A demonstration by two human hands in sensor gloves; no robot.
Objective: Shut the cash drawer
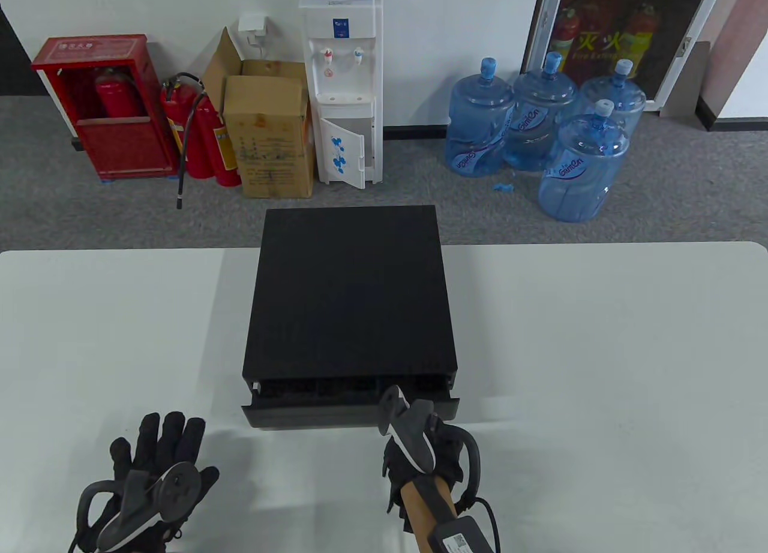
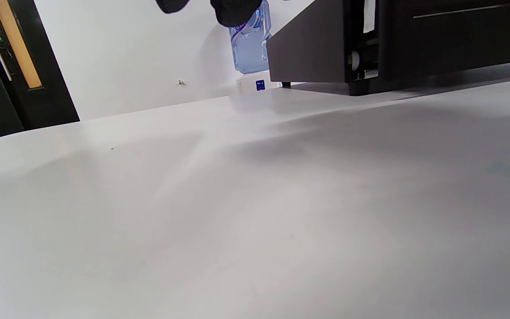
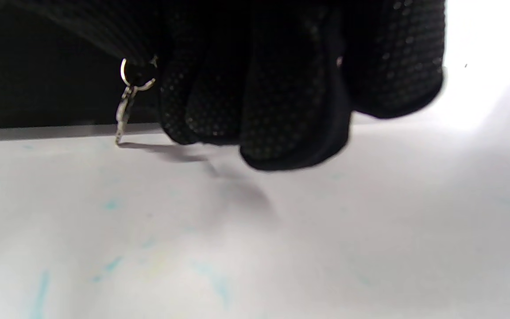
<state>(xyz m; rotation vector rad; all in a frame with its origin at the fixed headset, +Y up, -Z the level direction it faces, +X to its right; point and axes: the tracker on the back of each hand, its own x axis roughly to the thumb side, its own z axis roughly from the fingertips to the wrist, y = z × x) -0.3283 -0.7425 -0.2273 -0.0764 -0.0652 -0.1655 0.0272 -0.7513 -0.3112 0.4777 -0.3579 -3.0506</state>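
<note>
Under right wrist: key dangles | drawer ajar | right grip unclear | left grip spread

Gloved fingers hang over white table; key dangles (tip touching) beside black drawer front.

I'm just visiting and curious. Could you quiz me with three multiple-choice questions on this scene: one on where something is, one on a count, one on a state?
1. Where is the right hand?
A. At the cash drawer's front
B. On top of the box
C. Off the table

2. How many water jugs stand on the floor?
A. Two
B. Four
C. Six

3. The cash drawer is:
A. Removed
B. Fully shut
C. Slightly open

Answers: 1 A, it sits against the front panel. 2 B, four blue jugs stand clustered together. 3 C, a gap shows behind the front.
</note>
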